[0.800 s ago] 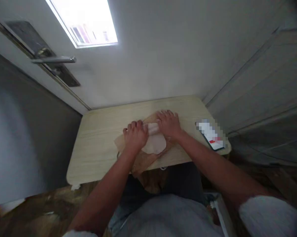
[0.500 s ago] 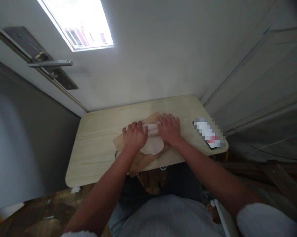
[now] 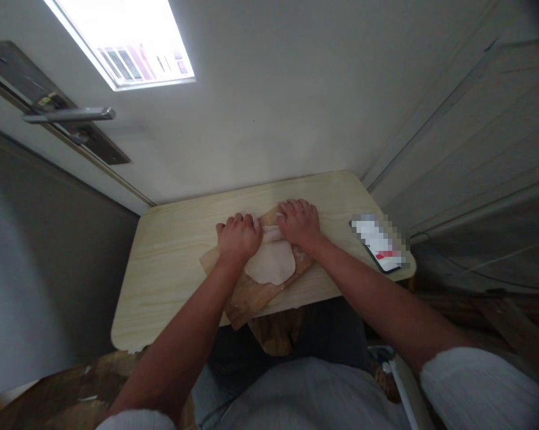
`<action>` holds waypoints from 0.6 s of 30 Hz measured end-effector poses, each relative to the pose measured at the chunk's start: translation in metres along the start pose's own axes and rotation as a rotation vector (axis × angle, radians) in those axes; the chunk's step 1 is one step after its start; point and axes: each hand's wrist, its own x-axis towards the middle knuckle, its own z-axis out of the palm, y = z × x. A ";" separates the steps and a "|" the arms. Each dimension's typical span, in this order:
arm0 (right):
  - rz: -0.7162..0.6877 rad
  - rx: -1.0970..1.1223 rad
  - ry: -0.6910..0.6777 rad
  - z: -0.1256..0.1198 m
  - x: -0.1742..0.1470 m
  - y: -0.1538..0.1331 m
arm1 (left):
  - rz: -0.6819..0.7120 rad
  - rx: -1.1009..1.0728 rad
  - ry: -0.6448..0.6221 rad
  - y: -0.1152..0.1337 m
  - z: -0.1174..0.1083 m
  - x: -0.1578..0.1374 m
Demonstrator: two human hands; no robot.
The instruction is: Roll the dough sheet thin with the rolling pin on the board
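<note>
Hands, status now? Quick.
Left hand: palm down, bent over the left side of a pale roll; can't tell if closed.
Right hand: palm down at its right side; can't tell if closed.

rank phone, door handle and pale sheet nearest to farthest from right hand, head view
1. Pale sheet: just lower left of the right hand
2. Phone: right end of the table
3. Door handle: far upper left

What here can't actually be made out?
All in the head view:
Ends of the pale bar: hidden beneath the left hand and right hand.
Brown board: partly covered by the left forearm.
Phone screen: pixelated.
Shapes through the bright window: washed out by glare.
</note>
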 end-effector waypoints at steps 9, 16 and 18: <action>0.006 -0.019 0.007 0.000 0.018 -0.001 | 0.018 -0.020 -0.040 -0.005 0.002 0.020; 0.023 0.011 0.013 0.001 0.029 -0.002 | -0.001 -0.026 -0.080 -0.008 0.004 0.034; 0.039 0.020 0.014 0.001 0.032 -0.002 | -0.013 -0.024 -0.090 -0.009 0.005 0.037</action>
